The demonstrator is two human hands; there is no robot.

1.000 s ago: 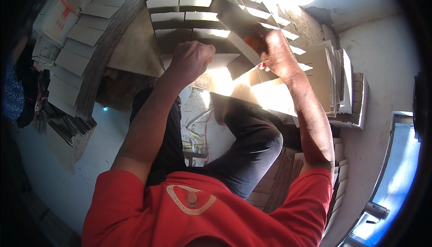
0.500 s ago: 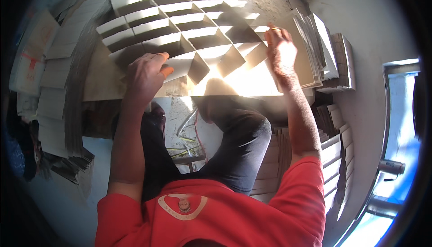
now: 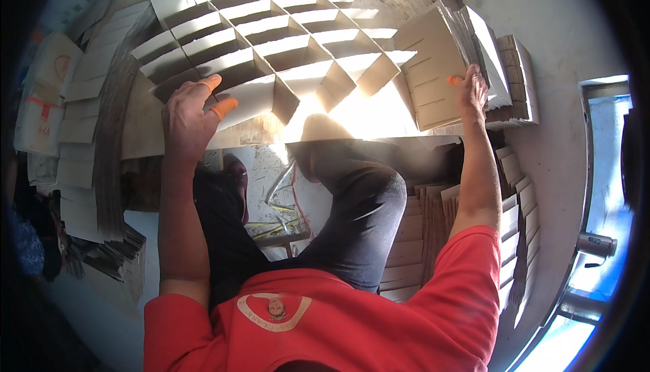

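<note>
Cardboard divider grid (image 3: 271, 47) under your left hand, slotted sheet in your right.

Your left hand (image 3: 186, 118) rests open on the grid's near edge, orange-capped fingers (image 3: 223, 108) spread. Your right hand (image 3: 472, 87) grips a slotted cardboard sheet (image 3: 433, 77) standing against the stack (image 3: 504, 67) just beside the grid.

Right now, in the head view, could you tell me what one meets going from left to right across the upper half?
Stacked cardboard strips → left hand → cardboard divider grid → slotted cardboard sheet → right hand → stack of cardboard pieces.
</note>
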